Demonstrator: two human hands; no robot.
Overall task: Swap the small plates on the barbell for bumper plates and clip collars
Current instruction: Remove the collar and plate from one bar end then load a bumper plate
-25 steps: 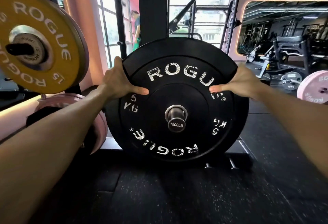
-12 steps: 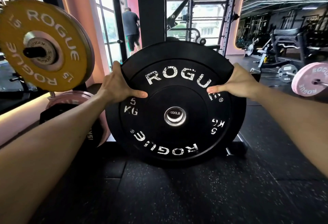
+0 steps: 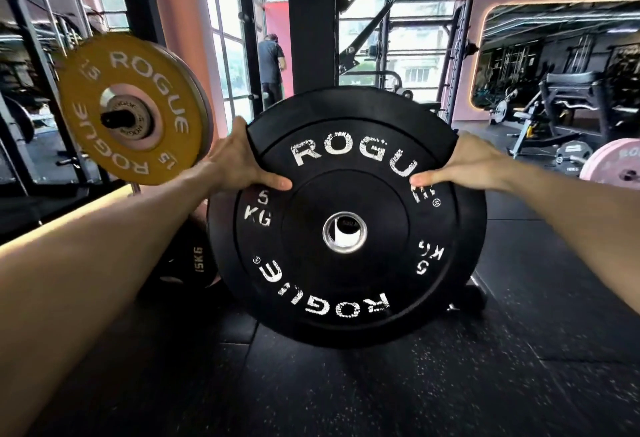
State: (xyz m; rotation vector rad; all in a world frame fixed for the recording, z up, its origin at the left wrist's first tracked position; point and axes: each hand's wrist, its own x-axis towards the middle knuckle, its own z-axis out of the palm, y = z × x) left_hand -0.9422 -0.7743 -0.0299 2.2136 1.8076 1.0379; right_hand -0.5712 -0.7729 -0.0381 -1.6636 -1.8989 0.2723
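Observation:
I hold a black 5 KG Rogue bumper plate (image 3: 346, 284) upright in front of me, just above the black rubber floor. My left hand (image 3: 235, 163) grips its upper left rim, thumb across the face. My right hand (image 3: 464, 166) grips the upper right rim the same way. Through the plate's steel centre hole the end of a steel sleeve (image 3: 346, 232) shows, set back behind the plate. A second black plate (image 3: 311, 104) stands right behind it, its top edge peeking out.
A yellow 15 Rogue plate (image 3: 135, 118) hangs on a peg at upper left. A black 15KG plate (image 3: 194, 260) sits low beside my left forearm. A pink plate (image 3: 613, 166) is at the right edge. A person (image 3: 272, 62) stands by the windows; benches (image 3: 568, 101) are at far right.
The black plate has slid toward me along the sleeve. The sleeve end stuck out through the hole, then sat flush, and now lies behind the plate. Both hands kept their grip.

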